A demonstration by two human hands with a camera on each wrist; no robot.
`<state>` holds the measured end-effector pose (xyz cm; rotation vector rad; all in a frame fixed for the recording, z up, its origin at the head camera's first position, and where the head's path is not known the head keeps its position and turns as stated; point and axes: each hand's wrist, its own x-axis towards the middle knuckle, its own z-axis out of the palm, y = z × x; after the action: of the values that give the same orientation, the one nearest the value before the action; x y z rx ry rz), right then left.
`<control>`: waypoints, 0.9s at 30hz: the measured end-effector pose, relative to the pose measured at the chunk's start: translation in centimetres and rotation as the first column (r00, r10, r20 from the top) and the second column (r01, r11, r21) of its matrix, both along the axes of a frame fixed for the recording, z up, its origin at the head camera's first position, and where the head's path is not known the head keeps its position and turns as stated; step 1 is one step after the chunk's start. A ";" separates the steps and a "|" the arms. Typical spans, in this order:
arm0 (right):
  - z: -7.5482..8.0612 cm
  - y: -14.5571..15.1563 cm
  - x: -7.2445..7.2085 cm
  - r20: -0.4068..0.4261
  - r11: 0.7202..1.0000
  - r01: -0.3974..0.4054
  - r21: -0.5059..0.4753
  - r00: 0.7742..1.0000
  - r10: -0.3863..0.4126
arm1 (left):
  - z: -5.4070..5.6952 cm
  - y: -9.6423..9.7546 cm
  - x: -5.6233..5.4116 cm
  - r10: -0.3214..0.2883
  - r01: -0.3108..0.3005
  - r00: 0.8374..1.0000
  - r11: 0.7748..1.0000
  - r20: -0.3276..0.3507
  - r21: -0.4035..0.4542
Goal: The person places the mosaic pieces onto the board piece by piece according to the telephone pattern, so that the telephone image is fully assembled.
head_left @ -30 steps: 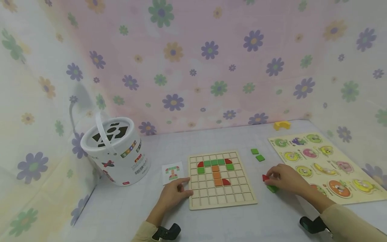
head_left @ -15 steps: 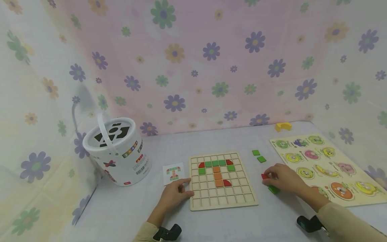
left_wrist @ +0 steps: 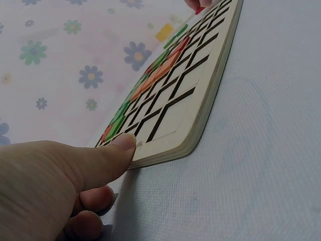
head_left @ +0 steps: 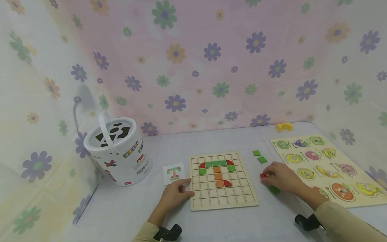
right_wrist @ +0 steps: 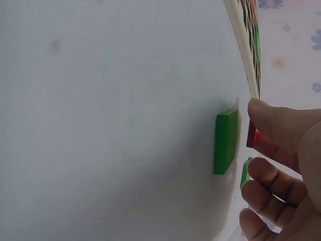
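Observation:
My left hand (head_left: pixel 175 195) touches the left edge of a wooden grid board (head_left: pixel 213 201), thumb and index finger spread along it. In the left wrist view, the thumb (left_wrist: pixel 113 153) lies on the board's rim near a corner. Green, orange and red tiles form a T-like figure in its squares. To the board's right, my right hand (head_left: pixel 282 178) pinches a red tile (right_wrist: pixel 251 134) between thumb and index finger, slightly above the cloth. Most of that tile is covered by the fingers. A green square tile (right_wrist: pixel 225 143) lies beneath this hand.
Left of the board lies a pattern card (head_left: pixel 173 170). Two more green tiles (head_left: pixel 262 160) lie near its upper right. A fruit puzzle board (head_left: pixel 367 201) occupies the right side, with a yellow arched block (head_left: pixel 284 127) behind. A white lidded bucket (head_left: pixel 121 159) stands at left.
My right hand has moved slightly left, towards the board, with the red tile pinched. The left hand keeps its place at the board's edge. The head view has shifted a little.

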<state>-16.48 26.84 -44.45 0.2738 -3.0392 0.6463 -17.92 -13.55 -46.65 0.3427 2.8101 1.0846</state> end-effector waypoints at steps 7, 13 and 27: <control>0.9 -1.6 -0.8 -0.050 0.999 -0.045 0.008 0.998 0.045 | 0.0 0.0 0.0 -0.004 0.004 1.000 1.000 0.004 0.002; 1.5 -3.3 -1.4 -0.050 0.997 -0.081 -0.003 0.995 0.081 | 0.0 0.0 0.1 0.003 -0.003 1.000 1.000 0.001 0.003; 1.9 -7.4 -3.2 -0.069 0.981 -0.195 -0.023 0.979 0.193 | 0.2 0.0 0.0 0.005 -0.005 1.000 1.000 0.018 0.007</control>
<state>-19.64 19.49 -42.55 0.5842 -2.9606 0.6767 -17.90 -13.50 -46.49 0.3257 2.7936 1.0939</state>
